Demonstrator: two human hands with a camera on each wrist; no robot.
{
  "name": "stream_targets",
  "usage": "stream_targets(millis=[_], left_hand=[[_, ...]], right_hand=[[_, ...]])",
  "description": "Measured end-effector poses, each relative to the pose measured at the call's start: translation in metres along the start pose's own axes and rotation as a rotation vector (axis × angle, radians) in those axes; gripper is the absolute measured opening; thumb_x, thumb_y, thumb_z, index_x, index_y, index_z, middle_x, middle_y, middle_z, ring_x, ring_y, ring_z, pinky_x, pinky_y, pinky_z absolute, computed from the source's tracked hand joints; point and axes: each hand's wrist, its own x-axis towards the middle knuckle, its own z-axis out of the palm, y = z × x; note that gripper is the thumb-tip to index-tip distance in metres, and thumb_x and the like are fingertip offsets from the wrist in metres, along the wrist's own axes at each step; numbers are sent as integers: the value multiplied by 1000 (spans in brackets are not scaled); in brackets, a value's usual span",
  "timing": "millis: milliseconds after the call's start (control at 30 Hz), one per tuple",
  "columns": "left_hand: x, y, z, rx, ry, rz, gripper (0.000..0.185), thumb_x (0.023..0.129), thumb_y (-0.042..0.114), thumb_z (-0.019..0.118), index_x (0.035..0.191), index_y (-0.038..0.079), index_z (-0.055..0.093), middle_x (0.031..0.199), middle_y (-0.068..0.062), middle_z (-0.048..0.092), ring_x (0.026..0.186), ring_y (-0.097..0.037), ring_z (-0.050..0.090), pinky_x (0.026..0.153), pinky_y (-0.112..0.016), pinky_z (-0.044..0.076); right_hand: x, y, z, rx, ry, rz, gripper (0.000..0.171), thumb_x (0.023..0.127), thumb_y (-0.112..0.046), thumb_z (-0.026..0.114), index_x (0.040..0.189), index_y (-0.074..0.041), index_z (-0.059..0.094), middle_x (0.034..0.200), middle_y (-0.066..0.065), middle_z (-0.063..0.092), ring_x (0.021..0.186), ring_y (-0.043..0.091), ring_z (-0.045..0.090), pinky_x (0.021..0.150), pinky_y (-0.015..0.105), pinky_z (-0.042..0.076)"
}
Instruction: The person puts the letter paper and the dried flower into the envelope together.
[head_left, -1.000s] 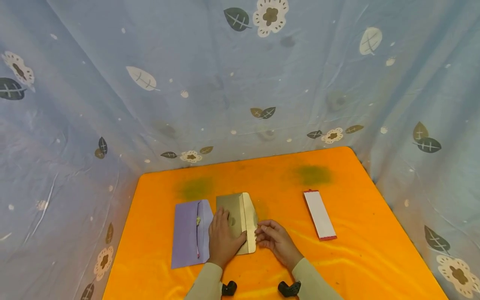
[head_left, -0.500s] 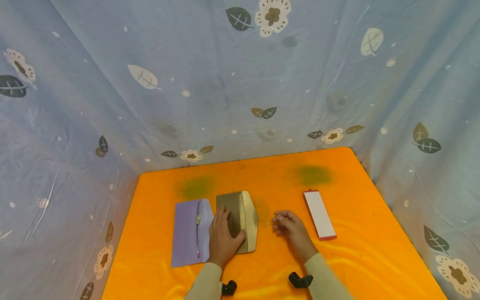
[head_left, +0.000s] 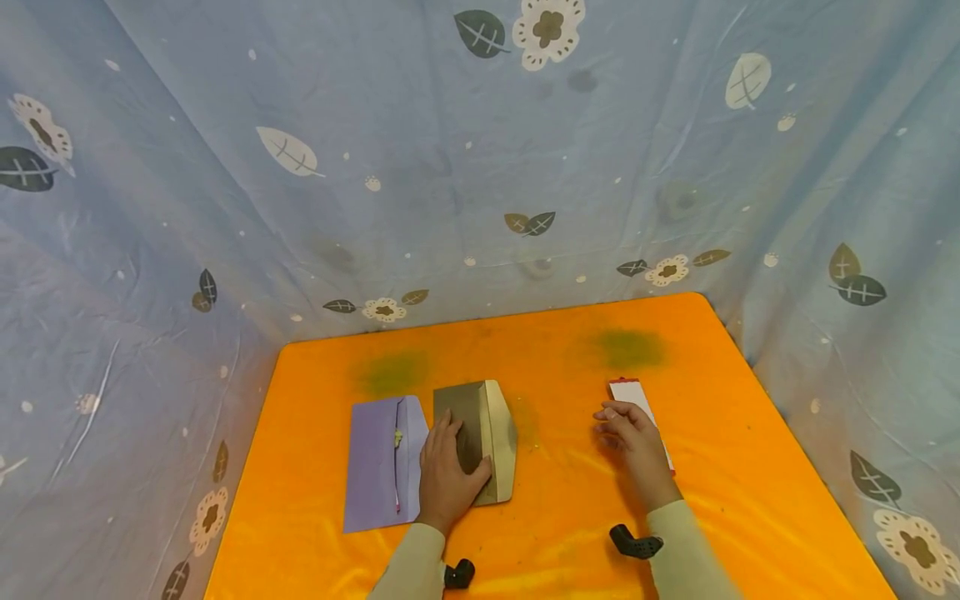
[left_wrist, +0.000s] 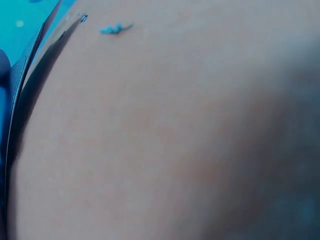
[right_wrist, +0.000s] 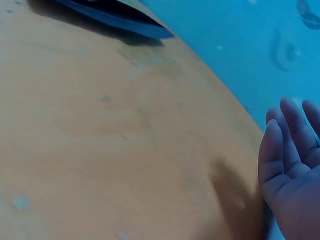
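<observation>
My left hand rests on a gold envelope, fingers straight over its left part and thumb near its lower edge. The envelope's pointed flap lies open to the right. Farther right, my right hand hangs over a white strip with red ends, covering much of it in the head view. Its fingers are loosely bent with nothing between them. In the right wrist view the fingers show apart from the envelope at the upper left.
Left of the left hand lies a purple envelope, flap open to the right. A small yellow-green piece and a pinkish tip show at its slit. The orange cloth covers the table; patterned blue curtains stand around it.
My right hand has left the gold envelope's flap and moved right to the white strip. The left hand has stayed on the gold envelope.
</observation>
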Motion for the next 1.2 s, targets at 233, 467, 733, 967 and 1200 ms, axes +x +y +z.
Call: stream_targets(millis=[233, 467, 733, 967, 1200], left_hand=[[1, -1, -1, -2, -1, -3, 78, 89, 35, 85, 152, 2, 56, 173, -18, 35, 156, -40, 32, 124, -63, 24], [2, -1, -1, -10, 7, 2, 77, 88, 35, 85, 152, 2, 56, 172, -19, 35, 156, -41, 32, 122, -65, 25], [2, -1, -1, -13, 12, 1, 77, 88, 35, 86, 151, 1, 57, 172, -19, 36, 155, -41, 33, 122, -64, 25], [1, -1, -1, -26, 12, -1, 76, 88, 35, 85, 150, 1, 57, 172, -19, 36, 155, -41, 33, 122, -65, 25], [1, -2, 0, -23, 2, -5, 77, 89, 35, 85, 151, 2, 56, 173, -18, 35, 156, -40, 32, 123, -64, 25]], right_hand=[[-1, -13, -22, -43, 193, 38, 55, 112, -38, 63, 149, 2, 52, 132, 14, 63, 116, 25, 64, 95, 23, 55], [0, -8, -36, -286, 302, 116, 62, 113, -43, 59, 159, -2, 49, 147, 18, 54, 129, 31, 55, 106, 31, 49], [2, -5, -36, -351, 318, 186, 66, 112, -35, 62, 160, 4, 41, 156, 28, 45, 139, 44, 46, 119, 57, 38], [6, 1, -36, -445, 306, 183, 66, 105, -17, 71, 156, 10, 39, 148, 32, 44, 129, 48, 44, 115, 59, 38], [7, 7, -38, -459, 379, 162, 63, 104, -12, 69, 156, 11, 41, 137, 31, 48, 118, 45, 48, 105, 54, 45]])
